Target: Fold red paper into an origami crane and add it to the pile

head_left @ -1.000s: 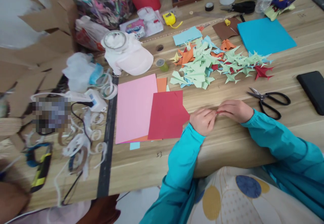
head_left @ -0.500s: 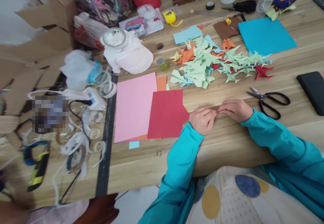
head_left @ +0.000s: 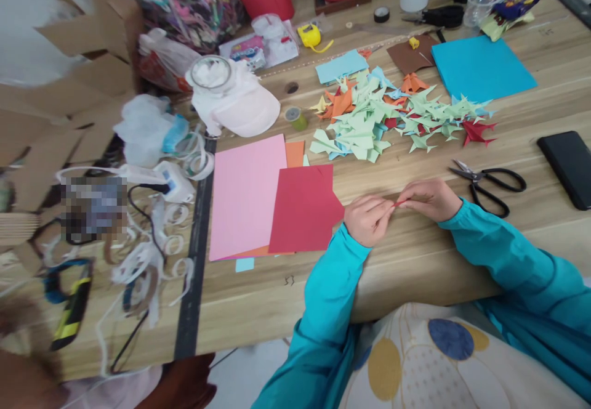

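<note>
Between my two hands is a small piece of folded red paper (head_left: 399, 202), mostly hidden by the fingers. My left hand (head_left: 369, 218) is closed on its left end, and my right hand (head_left: 429, 199) pinches the right end. Just left of my left hand lie red paper sheets (head_left: 302, 209), partly over a pink sheet (head_left: 247, 196). Beyond my hands spreads a heap of folded paper cranes (head_left: 364, 119), mostly pale green with some orange, red and blue ones. Black-handled scissors (head_left: 489, 184) rest to the right of my right hand, blades partly open.
A black phone (head_left: 567, 169) lies at the right. Blue paper (head_left: 482, 67) and a yellow tape measure (head_left: 310, 36) are farther back. Left of a dark strip (head_left: 196, 261) are cables, tape rolls and a yellow-black cutter (head_left: 72, 310). Part of another person shows at the lower left.
My right hand has shifted very slightly, and a little more of the red paper shows between the fingertips. The view has moved slightly; the things on the table stay put.
</note>
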Tool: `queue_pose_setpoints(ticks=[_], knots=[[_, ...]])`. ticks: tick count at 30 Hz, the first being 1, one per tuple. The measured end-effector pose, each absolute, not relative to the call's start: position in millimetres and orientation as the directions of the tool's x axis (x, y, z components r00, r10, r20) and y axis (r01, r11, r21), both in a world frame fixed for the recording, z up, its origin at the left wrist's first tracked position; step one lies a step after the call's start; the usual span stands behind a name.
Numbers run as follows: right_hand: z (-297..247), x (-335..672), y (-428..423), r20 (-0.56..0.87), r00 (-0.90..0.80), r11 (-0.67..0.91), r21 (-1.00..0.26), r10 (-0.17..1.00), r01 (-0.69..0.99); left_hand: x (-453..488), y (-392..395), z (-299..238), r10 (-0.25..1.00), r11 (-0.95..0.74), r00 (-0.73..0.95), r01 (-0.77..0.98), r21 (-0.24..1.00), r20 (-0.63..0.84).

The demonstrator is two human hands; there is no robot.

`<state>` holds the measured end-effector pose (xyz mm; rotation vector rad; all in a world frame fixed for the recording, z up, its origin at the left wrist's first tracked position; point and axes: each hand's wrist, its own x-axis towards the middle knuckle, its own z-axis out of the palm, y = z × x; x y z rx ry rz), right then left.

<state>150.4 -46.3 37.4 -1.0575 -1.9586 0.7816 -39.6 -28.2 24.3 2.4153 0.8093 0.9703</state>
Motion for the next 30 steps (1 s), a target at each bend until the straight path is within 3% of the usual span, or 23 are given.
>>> queue_pose_setpoints(ticks=[19, 30], knots=[[33.9, 151.3, -44.9, 0.303, -0.333, 0.395, -0.882, 0.893, 0.258, -38.0, -26.1, 21.3, 0.580, -0.811, 0.569, 0.337, 0.477, 0.583], [35.4, 150.0, -44.9, 0.364, -0.354, 0.487, -0.789, 0.862, 0.374, -37.3, -25.4, 21.7, 0.585, -0.807, 0.566, 0.332, 0.489, 0.581]])
